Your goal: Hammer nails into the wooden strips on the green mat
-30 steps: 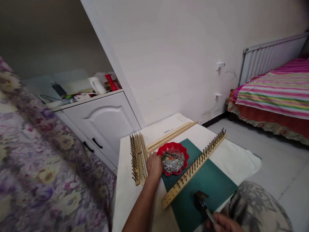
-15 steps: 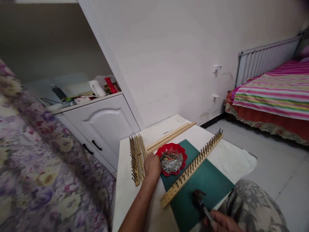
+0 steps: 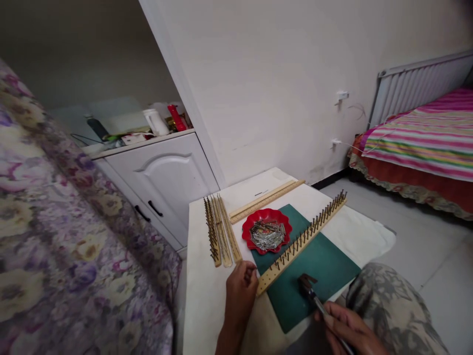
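Observation:
My right hand (image 3: 345, 325) grips the handle of a claw hammer (image 3: 308, 287), its head over the green mat (image 3: 328, 268). Fingers pinched together, my left hand (image 3: 242, 286) is beside the near end of a wooden strip (image 3: 268, 280). A small dark nail, mostly hidden, shows at its fingertips. Upright nails stand in a row along the strip, with bare holes at its near end. Beyond my left hand sits a red scalloped bowl (image 3: 248, 240) holding many loose nails (image 3: 269, 235).
Left on the white table (image 3: 201, 296) lie a nail-studded strip (image 3: 211, 231) and other wooden strips (image 3: 226, 229). More strips (image 3: 266, 201) lie toward the wall. A floral curtain (image 3: 111, 256) hangs at left, by a white cabinet (image 3: 172, 185). My camouflage-covered knee (image 3: 388, 305) is at right.
My left hand has moved from the red bowl's left rim toward me, to the near end of the nailed strip. The hammer stays in my right hand. The view has shifted slightly.

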`<state>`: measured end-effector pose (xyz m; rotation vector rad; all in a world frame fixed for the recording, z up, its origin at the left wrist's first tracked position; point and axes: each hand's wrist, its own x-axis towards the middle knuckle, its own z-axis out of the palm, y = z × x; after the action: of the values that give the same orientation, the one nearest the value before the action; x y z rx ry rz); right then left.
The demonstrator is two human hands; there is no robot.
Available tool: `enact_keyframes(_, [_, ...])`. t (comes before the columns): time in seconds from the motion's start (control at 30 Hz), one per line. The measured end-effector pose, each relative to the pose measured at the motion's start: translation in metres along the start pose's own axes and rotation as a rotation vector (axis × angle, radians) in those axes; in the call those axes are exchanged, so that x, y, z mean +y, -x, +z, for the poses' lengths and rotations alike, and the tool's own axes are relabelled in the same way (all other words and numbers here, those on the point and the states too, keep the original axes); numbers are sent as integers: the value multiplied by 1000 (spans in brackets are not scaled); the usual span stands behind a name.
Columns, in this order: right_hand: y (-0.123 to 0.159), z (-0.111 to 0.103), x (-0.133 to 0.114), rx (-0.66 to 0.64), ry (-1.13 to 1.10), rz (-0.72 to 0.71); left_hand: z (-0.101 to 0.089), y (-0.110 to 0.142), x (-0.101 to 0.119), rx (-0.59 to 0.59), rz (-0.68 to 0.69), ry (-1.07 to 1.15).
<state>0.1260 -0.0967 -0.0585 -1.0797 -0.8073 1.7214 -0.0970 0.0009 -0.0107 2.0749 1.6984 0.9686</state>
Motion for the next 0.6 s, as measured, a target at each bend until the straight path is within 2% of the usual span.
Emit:
enact_keyframes(0.17, [-2, 0, -2, -19, 27, -5, 13, 11, 7, -103, 92, 7])
enact_keyframes(0.33, [-1, 0, -2, -31, 12, -10, 21, 13, 11, -112, 135, -27])
enact_keyframes(0.6, [1, 4, -7, -26, 15, 1, 18, 12, 10, -114, 139, -55])
